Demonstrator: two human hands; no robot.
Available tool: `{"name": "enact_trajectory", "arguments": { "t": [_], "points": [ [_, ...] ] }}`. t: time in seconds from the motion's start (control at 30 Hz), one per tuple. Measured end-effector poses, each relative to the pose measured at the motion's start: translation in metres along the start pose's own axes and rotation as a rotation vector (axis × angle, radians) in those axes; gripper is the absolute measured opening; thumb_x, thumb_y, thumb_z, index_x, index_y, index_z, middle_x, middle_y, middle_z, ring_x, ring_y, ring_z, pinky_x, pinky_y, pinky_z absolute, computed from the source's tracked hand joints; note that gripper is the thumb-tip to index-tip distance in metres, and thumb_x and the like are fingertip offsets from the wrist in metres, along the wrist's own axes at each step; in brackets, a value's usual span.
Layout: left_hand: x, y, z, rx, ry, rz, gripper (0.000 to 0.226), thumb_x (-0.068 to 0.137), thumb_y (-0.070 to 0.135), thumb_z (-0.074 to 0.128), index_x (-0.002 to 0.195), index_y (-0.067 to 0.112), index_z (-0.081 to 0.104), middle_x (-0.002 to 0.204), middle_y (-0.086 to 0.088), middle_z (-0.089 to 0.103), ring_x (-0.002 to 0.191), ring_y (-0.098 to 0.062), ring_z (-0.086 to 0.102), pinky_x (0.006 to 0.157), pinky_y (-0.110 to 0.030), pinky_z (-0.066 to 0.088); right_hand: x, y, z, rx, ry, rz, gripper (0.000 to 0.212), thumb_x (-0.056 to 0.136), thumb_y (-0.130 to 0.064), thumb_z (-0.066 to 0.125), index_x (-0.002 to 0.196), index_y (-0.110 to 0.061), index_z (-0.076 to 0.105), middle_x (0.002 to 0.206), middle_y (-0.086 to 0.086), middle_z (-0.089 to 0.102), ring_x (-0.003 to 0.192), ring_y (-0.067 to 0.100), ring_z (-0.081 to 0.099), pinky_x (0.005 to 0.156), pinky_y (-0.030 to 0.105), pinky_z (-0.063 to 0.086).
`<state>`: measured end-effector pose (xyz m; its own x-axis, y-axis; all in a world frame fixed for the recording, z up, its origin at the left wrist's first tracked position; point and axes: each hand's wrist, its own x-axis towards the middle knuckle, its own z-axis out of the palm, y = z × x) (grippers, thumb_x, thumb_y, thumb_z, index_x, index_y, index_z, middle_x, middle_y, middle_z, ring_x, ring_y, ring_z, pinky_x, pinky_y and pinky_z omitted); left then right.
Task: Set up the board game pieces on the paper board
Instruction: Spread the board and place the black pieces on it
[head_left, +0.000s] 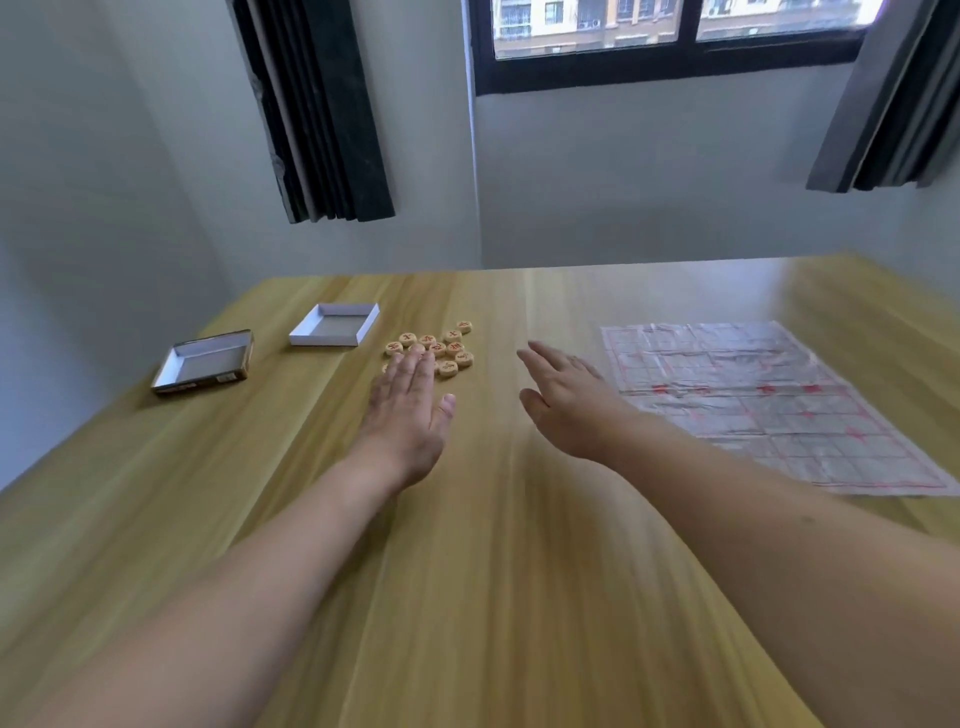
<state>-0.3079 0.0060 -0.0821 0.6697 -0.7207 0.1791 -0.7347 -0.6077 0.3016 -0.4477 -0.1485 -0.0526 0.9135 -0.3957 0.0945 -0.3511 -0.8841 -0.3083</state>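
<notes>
On the pale wooden surface (467, 519), your left hand (410, 410) lies flat, grip wide, fingertips at the cluster of round tan wooden game pieces with red marks (441, 345). Your right hand (563, 395) hovers open beside the creased paper board with red grid lines (753, 395) (no pieces on it). Two shallow box halves (335, 325) sit left.

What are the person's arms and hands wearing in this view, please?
Nothing that shows: both forearms are bare from the bottom edge of the picture to the wrists, with no sleeve, glove or watch in view. The left hand and right hand are bare too. Motion blur hides whether the right hand wears a ring.
</notes>
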Motion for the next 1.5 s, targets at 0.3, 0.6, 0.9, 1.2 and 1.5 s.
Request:
{"name": "enact_trajectory", "arguments": {
  "t": [0.3,0.6,0.9,1.2,1.5],
  "points": [
    [0.063,-0.057,0.022,-0.084,0.041,-0.104,0.065,0.100,0.042,0.025,0.155,0.015,0.002,0.162,-0.002,-0.004,0.148,-0.016,-0.009,0.120,-0.036,-0.002,0.109,-0.017,0.040,0.011,-0.044,-0.016,0.056,0.103,-0.038,0.025,0.154,-0.022,0.011,0.162,-0.002,0.002,0.148,0.015,0.002,0.117,0.029,-0.002],
    [0.102,-0.065,0.023,-0.080,0.018,0.021,0.060,0.101,0.040,0.026,0.155,0.023,0.006,0.162,0.002,-0.007,0.146,-0.012,-0.018,0.119,-0.035,-0.010,0.181,-0.016,0.056,-0.027,-0.211,-0.095,0.057,0.102,-0.048,0.016,0.154,-0.030,-0.001,0.161,-0.002,-0.013,0.147,0.011,-0.014,0.119,0.032,-0.009],
    [0.114,-0.065,0.025,-0.057,-0.129,0.003,0.057,0.101,0.041,0.023,0.155,0.028,0.007,0.162,0.007,-0.009,0.147,-0.011,-0.017,0.119,-0.035,-0.005,0.183,-0.006,0.061,-0.161,-0.211,-0.146,0.055,0.103,-0.045,0.011,0.154,-0.025,0.003,0.162,0.000,-0.006,0.148,0.013,-0.011,0.120,0.033,-0.006],
    [0.116,-0.064,0.024,-0.060,-0.144,-0.009,0.055,0.102,0.036,0.024,0.154,0.027,0.012,0.162,0.008,0.001,0.148,-0.010,-0.008,0.120,-0.033,-0.001,0.156,0.007,0.054,-0.161,-0.197,-0.130,0.050,0.102,-0.048,0.009,0.152,-0.042,0.002,0.162,-0.001,-0.006,0.148,0.016,-0.010,0.120,0.035,-0.006],
    [0.116,-0.062,0.024,-0.021,-0.156,-0.042,0.055,0.102,0.039,0.020,0.155,0.028,0.008,0.162,0.010,-0.003,0.148,-0.010,-0.011,0.119,-0.034,-0.002,0.157,0.008,0.054,-0.218,-0.207,-0.161,0.047,0.101,-0.050,0.006,0.148,-0.051,-0.002,0.162,-0.002,-0.006,0.148,0.020,-0.010,0.119,0.037,-0.007]
  ]
}}
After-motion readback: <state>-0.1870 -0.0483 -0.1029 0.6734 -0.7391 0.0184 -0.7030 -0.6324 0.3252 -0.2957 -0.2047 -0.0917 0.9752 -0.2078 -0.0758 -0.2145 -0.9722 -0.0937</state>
